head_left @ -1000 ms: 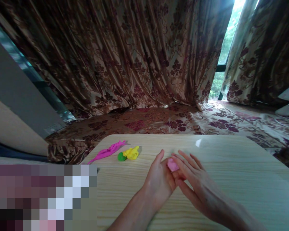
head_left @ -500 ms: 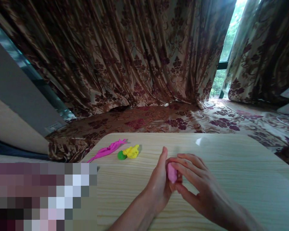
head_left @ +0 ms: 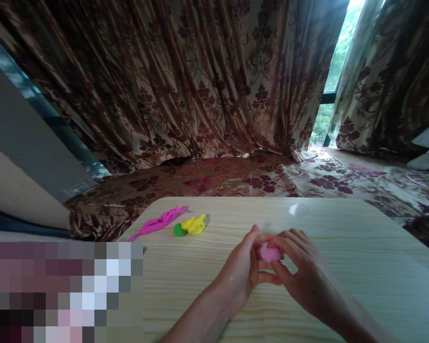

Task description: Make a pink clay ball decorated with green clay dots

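A lump of pink modelling clay point(head_left: 270, 253) is pinched between the thumb and fingertips of my right hand point(head_left: 303, 262), above the table. My left hand point(head_left: 241, 267) lies just left of it, palm turned toward the clay. Its thumb is raised and its fingers reach out, spread, behind and below the lump; whether they bear its weight I cannot tell. To the left on the tabletop are a yellow clay piece point(head_left: 195, 225), a flat round green piece point(head_left: 179, 230) touching it, and a long twisted magenta strip point(head_left: 160, 222).
The pale wood-grain table point(head_left: 343, 238) has rounded far corners. Behind it is a ledge covered in floral cloth point(head_left: 229, 178), with patterned curtains point(head_left: 200, 85) hanging down to it. A white object point(head_left: 427, 147) stands at the far right. A blurred block hides the lower left.
The pink lump has left the left palm and shifted slightly right, now pinched in my right fingertips. It was turned and looks rounder than half a second ago. The other clay pieces stay put.
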Demonstrator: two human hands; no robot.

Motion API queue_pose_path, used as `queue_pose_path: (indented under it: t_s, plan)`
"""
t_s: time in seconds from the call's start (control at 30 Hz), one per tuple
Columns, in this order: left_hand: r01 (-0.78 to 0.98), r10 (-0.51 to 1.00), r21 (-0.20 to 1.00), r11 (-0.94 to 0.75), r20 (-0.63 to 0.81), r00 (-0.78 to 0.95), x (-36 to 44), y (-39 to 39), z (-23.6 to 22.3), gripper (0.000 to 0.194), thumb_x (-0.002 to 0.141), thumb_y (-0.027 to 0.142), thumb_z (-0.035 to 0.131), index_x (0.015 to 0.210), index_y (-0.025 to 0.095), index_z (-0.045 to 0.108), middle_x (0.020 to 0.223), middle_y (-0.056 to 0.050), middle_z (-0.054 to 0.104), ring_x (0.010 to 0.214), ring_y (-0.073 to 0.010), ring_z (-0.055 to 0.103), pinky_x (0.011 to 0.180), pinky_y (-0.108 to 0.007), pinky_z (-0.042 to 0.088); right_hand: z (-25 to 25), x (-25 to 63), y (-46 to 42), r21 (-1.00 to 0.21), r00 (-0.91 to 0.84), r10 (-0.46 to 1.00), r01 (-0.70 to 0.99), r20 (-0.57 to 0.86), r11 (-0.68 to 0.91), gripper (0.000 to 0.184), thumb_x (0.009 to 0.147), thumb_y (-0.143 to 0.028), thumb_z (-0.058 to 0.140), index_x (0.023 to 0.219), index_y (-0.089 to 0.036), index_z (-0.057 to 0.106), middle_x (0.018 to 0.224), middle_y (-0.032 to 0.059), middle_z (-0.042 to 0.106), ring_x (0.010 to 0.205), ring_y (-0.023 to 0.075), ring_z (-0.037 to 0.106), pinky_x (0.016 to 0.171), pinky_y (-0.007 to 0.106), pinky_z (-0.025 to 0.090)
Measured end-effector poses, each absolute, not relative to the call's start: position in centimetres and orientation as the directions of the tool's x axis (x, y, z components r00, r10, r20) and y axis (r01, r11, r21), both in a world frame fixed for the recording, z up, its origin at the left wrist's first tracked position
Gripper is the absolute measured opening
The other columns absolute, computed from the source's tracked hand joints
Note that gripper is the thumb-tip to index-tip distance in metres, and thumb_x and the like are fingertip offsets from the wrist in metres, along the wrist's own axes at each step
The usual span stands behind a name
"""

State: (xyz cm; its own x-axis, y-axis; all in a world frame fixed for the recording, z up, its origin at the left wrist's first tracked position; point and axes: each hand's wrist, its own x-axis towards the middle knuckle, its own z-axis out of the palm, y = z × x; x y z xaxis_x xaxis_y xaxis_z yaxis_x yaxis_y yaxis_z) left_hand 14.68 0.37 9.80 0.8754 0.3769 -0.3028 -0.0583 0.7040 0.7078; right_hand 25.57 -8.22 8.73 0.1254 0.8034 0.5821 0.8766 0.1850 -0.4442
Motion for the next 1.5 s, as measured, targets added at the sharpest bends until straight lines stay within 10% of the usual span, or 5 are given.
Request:
queue_pose_path:
  t_s: [0.5,0.87,1.07,1.3,1.5]
  plan:
    - [-0.272,0.662,0.71,0.65,-0.353,0.661,13.9,2.3,10.3,0.053,0.083,0.05,0.046,0.046,0.019,0.025,0.035,0.008,0.023,0.028,-0.0038,0.014,0.033,-0.018,0.005,8.4,25.8,-8.5,-0.403,0.016,0.724,0.84,0.689,0.364,0.039,0.085,-0.007,0.048,0.122,-0.02,0.051,0.114,0.0094,0.057,0.102,0.0214,0.053,0.087,0.04,0.045]
    - [-0.101,0.269,0.588,0.803,-0.205,0.941,14.4,1.1,9.8,0.054,0.085,0.06,0.035,0.104,0.016,0.059,0.084,-0.005,0.065,0.071,-0.014,0.06,0.071,-0.028,0.044,9.2,25.8,-8.0,-0.342,-0.038,0.808,0.894,0.588,0.291,0.02,0.087,-0.012,0.048,0.105,-0.018,0.056,0.102,0.0067,0.063,0.092,0.0209,0.055,0.084,0.04,0.044]
    - [0.04,0.227,0.679,0.733,-0.3,0.927,14.5,1.1,8.9,0.056,0.087,0.055,0.034,0.086,0.008,0.063,0.075,-0.011,0.066,0.072,-0.0192,0.062,0.074,-0.033,0.044,8.6,26.4,-8.2,-0.398,0.097,0.797,0.898,0.597,0.189,0.013,0.089,-0.013,0.044,0.092,-0.017,0.056,0.081,0.0057,0.059,0.074,0.0195,0.053,0.071,0.036,0.044]
    - [-0.293,0.455,0.521,0.802,-0.214,0.865,14.5,1.7,9.6,0.024,0.086,0.031,0.05,0.094,0.012,0.061,0.083,-0.006,0.064,0.07,-0.0119,0.06,0.067,-0.023,0.045,9.5,25.6,-8.1,-0.31,-0.061,0.808,0.904,0.586,0.293,0.033,0.085,-0.012,0.051,0.117,-0.019,0.054,0.122,0.0104,0.052,0.112,0.0259,0.046,0.096,0.047,0.039]
    - [-0.305,0.55,0.58,0.756,-0.308,0.777,14.2,2.0,10.3,0.047,0.082,0.048,0.046,0.048,0.016,0.044,0.042,0.002,0.042,0.034,-0.0079,0.04,0.038,-0.02,0.031,9.6,25.3,-8.4,-0.397,-0.12,0.746,0.786,0.655,0.475,0.034,0.085,-0.007,0.044,0.115,-0.018,0.057,0.111,0.0096,0.062,0.106,0.0222,0.054,0.09,0.04,0.047]
